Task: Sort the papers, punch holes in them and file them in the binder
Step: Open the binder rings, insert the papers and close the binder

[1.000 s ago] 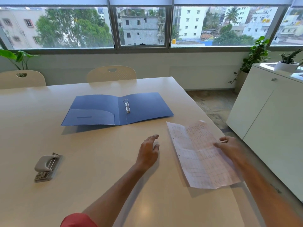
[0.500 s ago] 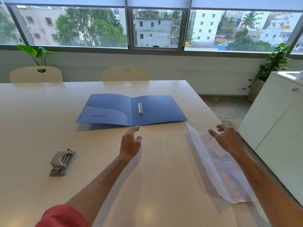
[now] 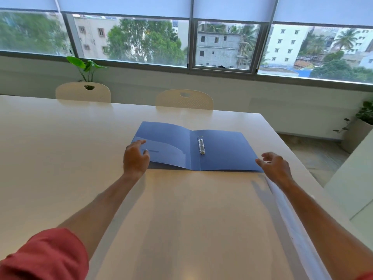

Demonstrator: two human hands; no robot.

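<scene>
- Head view, nearest: a red sleeve [image 3: 43, 254] covers the left upper arm at the bottom left corner, and both bare forearms stretch forward over the pale tabletop [image 3: 60, 158].
- A white paper [image 3: 290, 221] lies along the right edge of the tabletop, seen nearly edge-on beneath the right forearm; what is printed on it cannot be read.
- The right hand [image 3: 275, 165] hovers at the near right corner of the blue binder [image 3: 224, 153], its grip loose and wide, fingers spread and holding nothing.
- The left hand [image 3: 135, 157] is at the binder's near left corner over the inner pocket, its grip also wide with fingers curled, clasping nothing.
- The binder lies flat and open, its metal rings [image 3: 201, 145] just right of the spine.
- Beyond the tabletop stand two cream chairs [image 3: 184, 100], a leafy plant [image 3: 85, 66] and the windows [image 3: 224, 43].
</scene>
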